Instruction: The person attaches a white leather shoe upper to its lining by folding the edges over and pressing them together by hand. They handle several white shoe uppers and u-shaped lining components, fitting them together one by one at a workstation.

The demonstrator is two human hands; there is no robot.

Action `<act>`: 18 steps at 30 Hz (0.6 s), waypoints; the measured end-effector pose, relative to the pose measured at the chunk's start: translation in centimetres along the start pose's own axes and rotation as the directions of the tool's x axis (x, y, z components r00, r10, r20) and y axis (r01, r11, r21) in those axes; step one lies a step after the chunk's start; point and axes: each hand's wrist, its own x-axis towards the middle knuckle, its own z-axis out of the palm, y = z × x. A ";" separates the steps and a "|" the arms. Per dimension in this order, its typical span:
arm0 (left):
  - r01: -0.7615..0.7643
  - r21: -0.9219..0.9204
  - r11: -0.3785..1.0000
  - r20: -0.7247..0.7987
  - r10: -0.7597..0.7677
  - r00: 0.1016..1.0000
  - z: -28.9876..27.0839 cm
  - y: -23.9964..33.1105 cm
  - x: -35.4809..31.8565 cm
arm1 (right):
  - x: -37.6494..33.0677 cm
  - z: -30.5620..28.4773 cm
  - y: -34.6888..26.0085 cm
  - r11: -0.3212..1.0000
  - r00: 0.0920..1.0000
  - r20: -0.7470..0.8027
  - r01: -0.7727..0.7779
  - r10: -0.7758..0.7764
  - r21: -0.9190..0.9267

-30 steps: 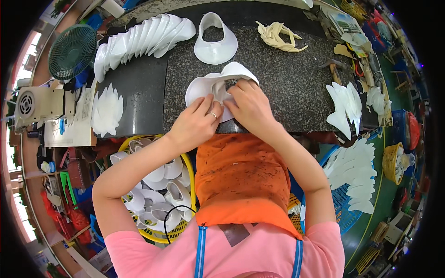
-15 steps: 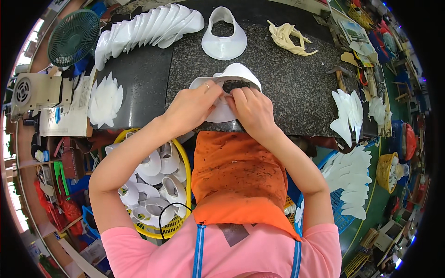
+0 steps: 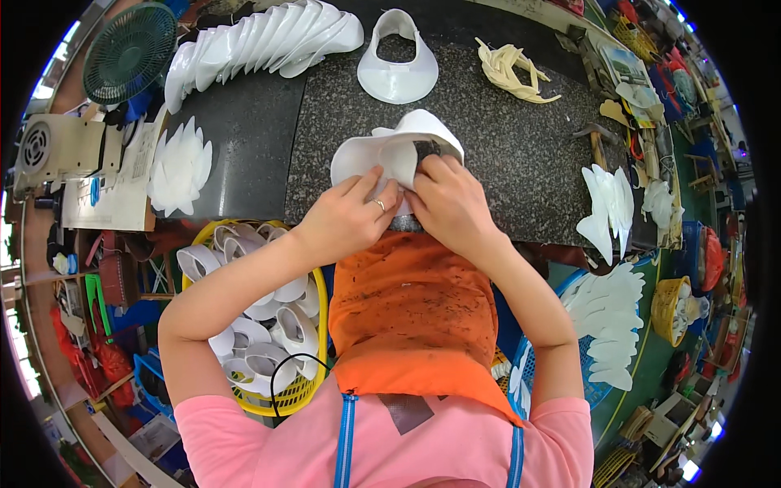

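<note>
bright light, sheen on tabletop, bent edges, black corners

White piece, speckled dark-grey worktop, black-smudged orange apron, pink shirt, yellow basket, cream strips

Cannot make out the fingertips of the right hand, curled out of sight at the white piece, nor the stretch of yellow basket behind the left forearm

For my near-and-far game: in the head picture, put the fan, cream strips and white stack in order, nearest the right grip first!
From the right grip, head view:
1. Cream strips: ahead, slightly right.
2. White stack: ahead, well left.
3. Fan: farther left, past the stack.
</note>
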 end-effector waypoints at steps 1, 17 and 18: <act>0.010 -0.006 1.000 0.007 -0.010 1.000 0.3 0.0 -0.2 | -0.1 0.3 0.0 0.999 0.999 0.047 0.018 -0.016 -0.044; -0.124 -0.081 0.989 0.222 0.139 0.965 -1.5 -2.1 -0.4 | -1.8 0.6 0.0 0.976 0.978 -0.004 0.207 -0.208 -0.060; -0.122 -0.086 0.989 0.225 0.138 0.965 -1.5 -2.3 -0.5 | -1.9 0.6 -0.3 0.977 0.979 -0.001 0.205 -0.206 -0.055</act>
